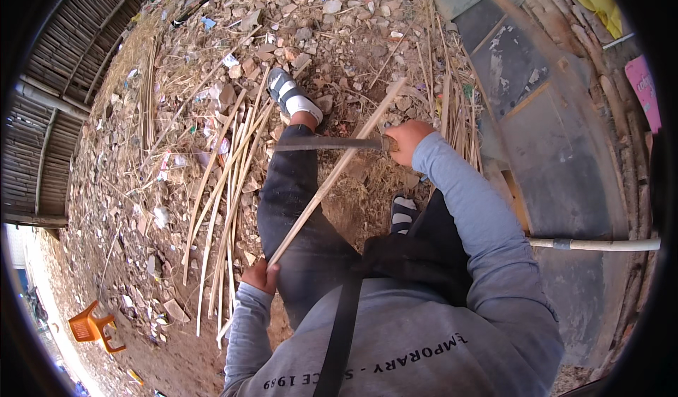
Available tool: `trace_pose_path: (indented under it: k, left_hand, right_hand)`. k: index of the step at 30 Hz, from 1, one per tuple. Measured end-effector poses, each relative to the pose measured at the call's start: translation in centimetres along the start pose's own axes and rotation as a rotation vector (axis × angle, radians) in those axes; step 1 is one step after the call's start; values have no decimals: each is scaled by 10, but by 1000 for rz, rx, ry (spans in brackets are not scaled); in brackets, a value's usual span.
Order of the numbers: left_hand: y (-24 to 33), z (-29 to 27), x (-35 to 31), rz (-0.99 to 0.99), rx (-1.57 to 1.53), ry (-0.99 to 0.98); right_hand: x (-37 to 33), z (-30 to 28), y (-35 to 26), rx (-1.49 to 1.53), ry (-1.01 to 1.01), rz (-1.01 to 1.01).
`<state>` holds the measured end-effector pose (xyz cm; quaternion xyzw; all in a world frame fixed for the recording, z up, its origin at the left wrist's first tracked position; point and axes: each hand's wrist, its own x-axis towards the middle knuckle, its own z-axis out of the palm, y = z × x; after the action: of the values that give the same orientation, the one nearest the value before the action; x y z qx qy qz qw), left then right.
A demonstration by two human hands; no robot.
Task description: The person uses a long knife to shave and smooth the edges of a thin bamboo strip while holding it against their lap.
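Note:
My left hand (261, 277) is closed around the lower end of a long pale bamboo strip (319, 193), which slants up and to the right across my left thigh. In my right hand (409, 141) is the handle of a long-bladed knife (328, 143); its dark blade points left, level, and crosses the strip at its upper part. The blade looks slightly blurred. Whether its edge touches the strip or passes just over it I cannot tell. The strip's far end sticks out beyond the blade.
Several cut bamboo strips (229, 206) lie on the rubble-strewn ground at my left, and more strips (452, 107) lie ahead on the right. Dark panels (565, 164) edged with poles stand at my right. A slatted bamboo wall (70, 37) and an orange plastic chair (88, 325) are at the left.

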<state>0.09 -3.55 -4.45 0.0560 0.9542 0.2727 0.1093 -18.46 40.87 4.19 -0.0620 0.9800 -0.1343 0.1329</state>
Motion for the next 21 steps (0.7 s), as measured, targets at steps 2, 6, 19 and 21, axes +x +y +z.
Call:
trace_pose_path:
  k: [2, 6, 19, 21]
  left_hand:
    - [5, 3, 4, -30, -9, 18]
    - [16, -6, 8, -70, 25, -12]
    - [20, -15, 9, -72, 63, -115]
    - [9, -8, 0, -71, 14, -82]
  right_hand:
    - [7, 5, 15, 26, -29, -26]
    - [22, -5, 48, 14, -138, 264]
    - [2, 4, 3, -103, -98, 66]
    - [-7, 0, -22, -40, -107, 57]
